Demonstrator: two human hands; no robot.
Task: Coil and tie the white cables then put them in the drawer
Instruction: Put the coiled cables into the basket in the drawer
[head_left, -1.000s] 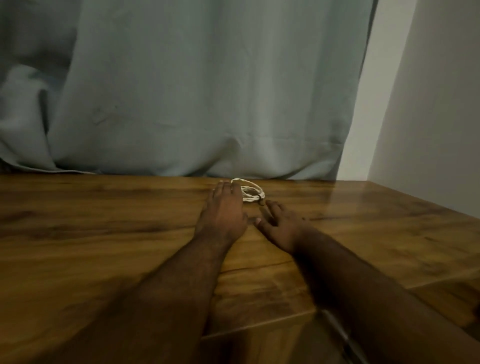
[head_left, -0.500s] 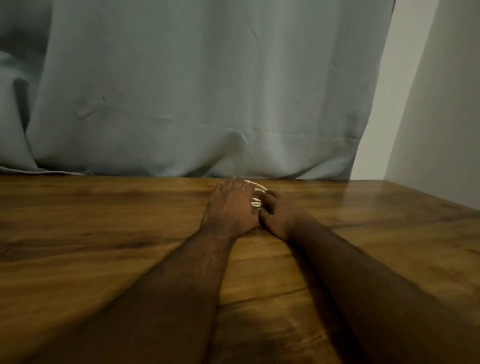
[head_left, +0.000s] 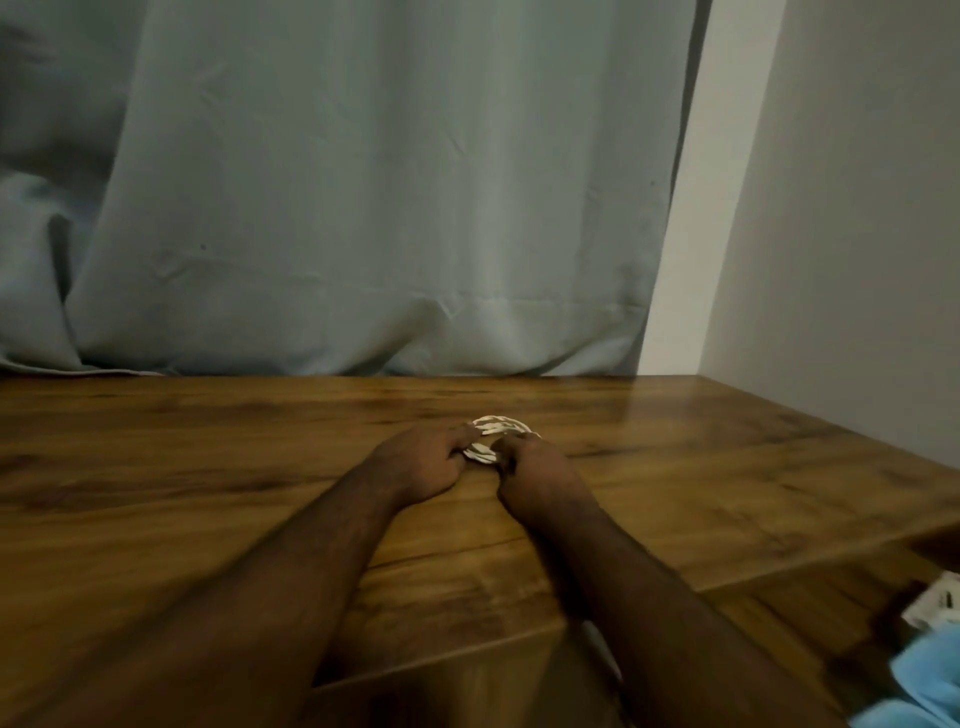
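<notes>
Head view, frame centre: my left hand (head_left: 423, 460) and right hand (head_left: 535, 467) pinch the cable coil (head_left: 493, 439), seemingly light, springy, best held across bundled loops.

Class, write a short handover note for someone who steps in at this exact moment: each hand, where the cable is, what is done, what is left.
Left hand: fingers curled onto the left side of the white cable coil.
Right hand: fingers curled onto the coil's near right edge.
The coil lies on the wooden tabletop, far from the front edge, near the curtain.
Done: the cable is wound into loops. Whether it is tied cannot be told.
Left: finish the tie if needed, then put the coil in the drawer.
</notes>
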